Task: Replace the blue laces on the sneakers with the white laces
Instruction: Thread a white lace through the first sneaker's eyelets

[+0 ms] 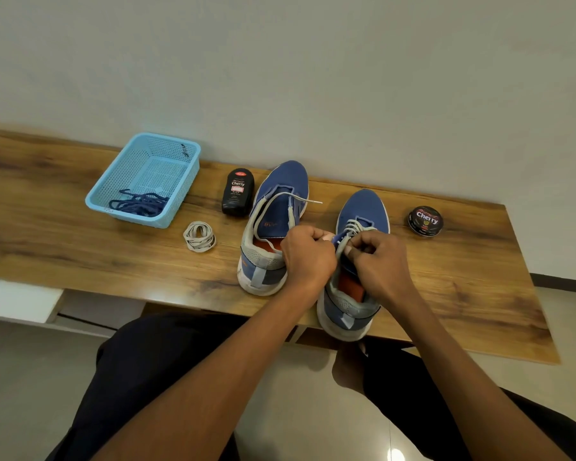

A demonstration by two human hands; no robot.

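Note:
Two blue sneakers stand on the wooden table (64, 227), toes toward the wall. The right sneaker (363, 211) has a white lace (354, 225) threaded through its lower eyelets. My left hand (308, 257) and my right hand (378, 261) meet over its tongue, each pinching a part of that white lace. The left sneaker (281, 188) has no lace in its eyelets; a white lace end (308, 199) lies across its toe. A coiled white lace (199, 240) lies on the table to its left. The removed blue laces (138, 202) lie in a light blue basket (107, 197).
A black Cherry polish bottle (237, 192) lies between the basket and the left sneaker. A round Cherry polish tin (425, 221) sits right of the right sneaker. The wall runs along the table's far edge. My knees are under the near edge.

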